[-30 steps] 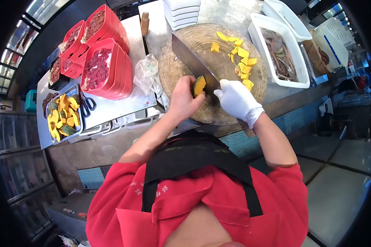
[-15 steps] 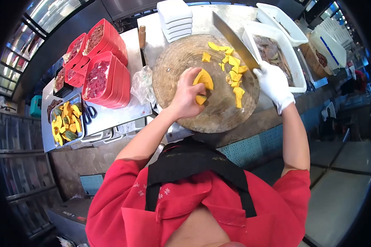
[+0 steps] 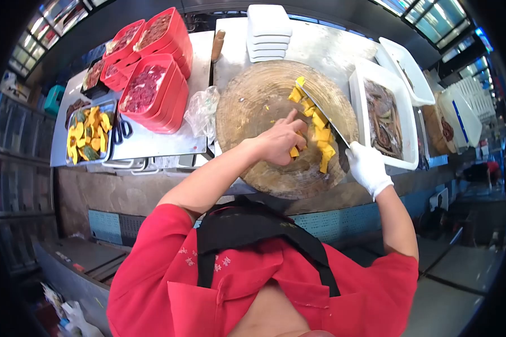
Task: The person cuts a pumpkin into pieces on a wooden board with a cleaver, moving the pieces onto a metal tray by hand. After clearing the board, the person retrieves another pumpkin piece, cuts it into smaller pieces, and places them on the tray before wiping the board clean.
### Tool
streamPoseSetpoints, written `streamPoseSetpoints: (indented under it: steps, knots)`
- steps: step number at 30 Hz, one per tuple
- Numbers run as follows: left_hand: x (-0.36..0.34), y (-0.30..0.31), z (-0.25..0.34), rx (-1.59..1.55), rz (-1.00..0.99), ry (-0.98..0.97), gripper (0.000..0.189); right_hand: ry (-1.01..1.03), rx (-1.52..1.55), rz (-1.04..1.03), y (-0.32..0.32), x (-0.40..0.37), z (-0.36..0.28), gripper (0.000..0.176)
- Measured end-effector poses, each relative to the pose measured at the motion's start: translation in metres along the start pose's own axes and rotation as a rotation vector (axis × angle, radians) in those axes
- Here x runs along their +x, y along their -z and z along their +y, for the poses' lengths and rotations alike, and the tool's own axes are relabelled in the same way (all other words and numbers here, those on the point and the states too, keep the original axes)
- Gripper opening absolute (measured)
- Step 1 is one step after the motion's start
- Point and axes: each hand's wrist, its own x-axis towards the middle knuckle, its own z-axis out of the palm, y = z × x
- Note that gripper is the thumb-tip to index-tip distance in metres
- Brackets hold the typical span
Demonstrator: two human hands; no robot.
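My bare left hand [image 3: 282, 140] is over the round wooden chopping block [image 3: 247, 95], its fingers bent round a yellow-orange pumpkin piece that shows only in part beneath them. The gloved right hand [image 3: 368, 167] is wrapped round the handle of a large cleaver [image 3: 327, 117]. Its blade stands nearly on edge on the block, along the right side of a row of cut pumpkin pieces [image 3: 319, 135]. The row lies between the blade and my left hand. The cleaver's handle is hidden in the glove.
Red containers of meat [image 3: 152, 92] and a tray of pumpkin chunks [image 3: 90, 137] stand left. A plastic bag [image 3: 202, 112] touches the block's left side. White stacked containers [image 3: 269, 33] stand behind; a white tub [image 3: 383, 115] is at right.
The cleaver has come down from a raised position to beside the cut pieces, which now form a tighter row. My left hand has turned and lowered over its pumpkin piece. The camera view has shifted.
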Motion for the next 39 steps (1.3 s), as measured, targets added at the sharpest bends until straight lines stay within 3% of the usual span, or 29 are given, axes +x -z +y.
streamPoseSetpoints:
  steps: [5,7,8,11,13,15,17,20,22,24,25,26,27,28,29,30,31,32,33,34,36,37,38,39]
  knots:
    - [-0.005,-0.008,-0.004,-0.212,-0.017,-0.049,0.027,-0.038,-0.007,-0.068,0.024,0.021,0.005,0.022]
    - [-0.013,-0.014,0.004,-0.277,0.008,-0.062,0.025,-0.027,-0.053,0.075,0.017,0.047,0.011,0.020]
    - [-0.017,-0.018,0.009,-0.276,0.069,-0.066,0.025,-0.042,-0.026,0.076,0.014,0.063,0.013,0.022]
    - [-0.031,-0.027,0.019,-0.286,0.293,-0.038,0.028,0.250,-0.113,0.219,-0.015,0.098,0.032,0.022]
    - [-0.039,-0.041,0.013,-0.374,0.499,-0.048,0.027,0.272,-0.056,0.199,-0.018,0.100,0.012,0.020]
    - [-0.046,-0.040,0.012,-0.468,0.612,-0.003,0.026,0.206,-0.053,0.063,-0.015,0.091,0.006,0.014]
    - [-0.053,-0.041,0.012,-0.520,0.678,0.071,0.025,0.234,-0.008,0.150,-0.014,0.081,-0.004,0.014]
    - [-0.079,-0.022,0.010,-0.709,0.671,0.182,0.022,0.058,-0.023,0.048,-0.004,0.077,-0.016,0.015]
    - [-0.119,-0.001,0.006,-1.387,0.646,0.445,0.017,-0.003,0.133,0.092,-0.004,0.071,-0.020,0.015]
    - [-0.187,0.032,-0.014,-1.731,0.868,0.453,0.021,0.001,0.245,0.257,-0.016,0.056,-0.015,0.015]
    - [-0.233,0.047,-0.037,-1.389,1.026,0.304,0.032,-0.152,0.374,0.263,-0.001,0.043,-0.049,0.015]
    - [-0.281,0.074,-0.053,-1.587,1.157,0.340,0.017,-0.241,0.483,0.255,0.004,0.035,-0.054,0.014]
    - [-0.330,0.076,-0.098,-0.952,1.379,0.530,0.010,-0.336,0.585,0.243,0.009,0.022,-0.057,0.012]
    - [-0.368,0.127,-0.108,-1.115,1.555,0.609,0.008,-0.352,0.578,0.249,0.015,0.015,-0.066,0.012]
    - [-0.407,0.159,-0.133,-0.766,1.681,0.776,0.010,-0.497,0.684,0.252,0.023,0.005,-0.075,0.012]
    - [-0.443,0.188,-0.160,-0.231,1.647,1.082,0.017,-0.644,0.787,0.260,0.030,-0.006,-0.081,0.011]
    - [-0.454,0.217,-0.168,0.012,1.699,1.254,0.026,-0.671,0.770,0.280,0.034,-0.014,-0.086,0.011]
    - [-0.497,0.230,-0.214,0.516,1.492,1.410,0.030,-0.705,0.776,0.287,0.037,-0.019,-0.090,0.012]
    - [-0.522,0.242,-0.239,0.709,1.374,1.443,0.039,-0.746,0.780,0.295,0.039,-0.027,-0.094,0.013]
    - [-0.544,0.253,-0.259,0.699,1.264,1.546,0.046,-0.766,0.771,0.293,0.039,-0.037,-0.092,0.014]
    - [-0.529,0.261,-0.269,0.799,1.080,1.835,0.062,-0.822,0.745,0.293,0.047,-0.049,-0.113,0.016]
    - [-0.528,0.258,-0.274,1.148,1.159,1.531,0.066,-0.869,0.731,0.301,0.052,-0.056,-0.124,0.017]
    - [-0.518,0.265,-0.267,1.213,1.179,1.196,0.060,-0.886,0.781,0.302,0.059,-0.062,-0.136,0.018]
    - [-0.475,0.274,-0.236,1.071,1.279,0.915,0.043,-0.915,0.826,0.315,0.066,-0.068,-0.148,0.019]
